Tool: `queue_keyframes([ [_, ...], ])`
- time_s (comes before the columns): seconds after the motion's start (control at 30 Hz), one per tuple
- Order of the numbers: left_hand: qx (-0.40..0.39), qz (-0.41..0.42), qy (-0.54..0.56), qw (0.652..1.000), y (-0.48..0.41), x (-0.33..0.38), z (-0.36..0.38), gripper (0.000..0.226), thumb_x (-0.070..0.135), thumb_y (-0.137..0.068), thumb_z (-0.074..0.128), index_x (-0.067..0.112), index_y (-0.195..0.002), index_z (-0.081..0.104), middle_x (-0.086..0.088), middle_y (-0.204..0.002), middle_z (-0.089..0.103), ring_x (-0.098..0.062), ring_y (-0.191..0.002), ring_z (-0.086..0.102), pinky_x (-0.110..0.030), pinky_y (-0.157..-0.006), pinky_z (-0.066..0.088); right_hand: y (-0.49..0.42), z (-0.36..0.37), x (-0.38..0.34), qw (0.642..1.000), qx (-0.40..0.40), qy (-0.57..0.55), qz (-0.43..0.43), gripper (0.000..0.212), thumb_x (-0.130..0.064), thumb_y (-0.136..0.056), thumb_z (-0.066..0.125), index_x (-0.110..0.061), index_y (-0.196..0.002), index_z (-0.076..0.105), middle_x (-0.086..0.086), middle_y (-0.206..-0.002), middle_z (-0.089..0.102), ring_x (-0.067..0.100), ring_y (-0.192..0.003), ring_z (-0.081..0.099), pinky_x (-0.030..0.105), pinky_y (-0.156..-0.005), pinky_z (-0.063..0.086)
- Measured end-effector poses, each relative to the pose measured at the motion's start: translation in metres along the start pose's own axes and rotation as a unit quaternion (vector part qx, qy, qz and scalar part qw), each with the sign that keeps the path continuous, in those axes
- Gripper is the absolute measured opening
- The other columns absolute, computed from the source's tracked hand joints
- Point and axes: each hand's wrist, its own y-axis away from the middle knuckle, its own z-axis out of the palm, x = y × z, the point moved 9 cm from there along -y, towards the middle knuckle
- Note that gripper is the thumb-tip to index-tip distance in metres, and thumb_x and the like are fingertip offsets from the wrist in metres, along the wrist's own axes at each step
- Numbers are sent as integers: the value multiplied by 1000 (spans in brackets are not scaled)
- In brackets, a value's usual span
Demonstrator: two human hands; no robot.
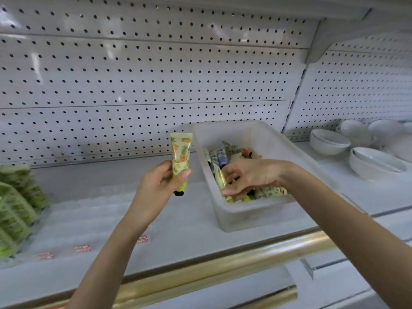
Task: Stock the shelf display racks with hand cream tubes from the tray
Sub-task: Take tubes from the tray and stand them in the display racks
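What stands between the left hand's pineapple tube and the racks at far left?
Nothing visible. The left hand holds the pineapple tube above bare shelf, and only open shelf lies between it and the racks. The right hand grips another tube in the tray, opposite side.

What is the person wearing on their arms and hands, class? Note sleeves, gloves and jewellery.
The left forearm and right forearm are bare to the frame's edge: no sleeves show. The left hand and right hand wear no gloves, and no ring, watch or bracelet is visible.
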Motion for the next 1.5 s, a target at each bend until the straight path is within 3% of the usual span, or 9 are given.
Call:
queue_keyframes([
  [0.17, 7, 9, 62, 998, 13, 13, 0, 19, 16, -85, 58, 24, -102, 59, 2, -97, 68, -2, -73, 67, -17, -60, 54, 30, -25, -29, 971, 192, -69, -123, 43, -25, -76, 71, -9, -112, 56, 10, -108, 64, 20, -103, 64, 36, -93, 52],
  [0.3, 25, 20, 63, 997, 31, 28, -10, 26, 14, -85, 60, 23, -109, 57, 0, -97, 65, -9, -73, 68, -24, -61, 57, 58, -20, -68, 935, 257, -108, -218, 25, -24, -81, 68, -10, -100, 62, 5, -92, 65, 18, -86, 66, 28, -78, 56],
  [0.43, 55, 10, 83, 995, 61, 38, -24, 29, 15, -81, 63, 18, -110, 58, -2, -96, 68, -15, -80, 70, -22, -61, 55, 74, 16, -88, 921, 228, -153, -276, 8, -21, -87, 60, -17, -94, 62, -8, -76, 61, 4, -68, 60, 23, -65, 54],
  [0.63, 99, -5, 84, 992, 126, 48, -38, 41, 27, -68, 66, 18, -107, 60, -5, -94, 73, -15, -84, 69, -21, -65, 56, 86, 81, -78, 931, 140, -184, -281, 12, -20, -89, 58, -17, -100, 61, 6, -94, 66, 17, -88, 66, 27, -68, 55],
  [0.8, 128, -34, 71, 989, 186, 44, -53, 39, 30, -65, 69, 17, -101, 61, -6, -97, 72, -19, -86, 68, -37, -74, 58, 91, 126, -72, 940, 105, -185, -266, 17, -20, -86, 63, -16, -103, 63, 12, -101, 64, 27, -94, 67, 33, -69, 57],
  [1.1, 227, -30, 58, 972, 242, 50, -127, 16, 14, -84, 64, 21, -99, 62, 5, -87, 69, 2, -68, 65, -8, -51, 46, 78, 200, -117, 946, 71, -134, -285, 13, -23, -84, 67, -20, -97, 65, 1, -89, 65, 10, -79, 65, 39, -72, 59],
  [1.27, 230, -39, 34, 972, 253, 42, -179, 23, 17, -82, 67, 16, -104, 63, -7, -98, 68, -6, -75, 67, -14, -56, 49, 57, 231, -149, 943, 78, -125, -298, 16, -24, -85, 66, -19, -99, 64, 3, -92, 64, 12, -81, 66, 35, -69, 59],
  [1.4, 220, -50, 21, 974, 260, 35, -245, 29, 28, -71, 78, 22, -97, 65, -7, -98, 69, -19, -87, 67, -39, -74, 56, 30, 265, -186, 943, 87, -132, -293, 21, -24, -85, 66, -16, -104, 62, 9, -97, 65, 15, -84, 65, 37, -71, 59],
  [1.5, 226, -40, 20, 973, 264, 32, -294, 29, 30, -67, 79, 23, -92, 66, -5, -95, 70, -19, -88, 67, -35, -70, 56, 13, 291, -209, 937, 96, -149, -301, 23, -21, -86, 65, -17, -107, 59, 8, -96, 65, 6, -76, 65, 28, -63, 57],
])
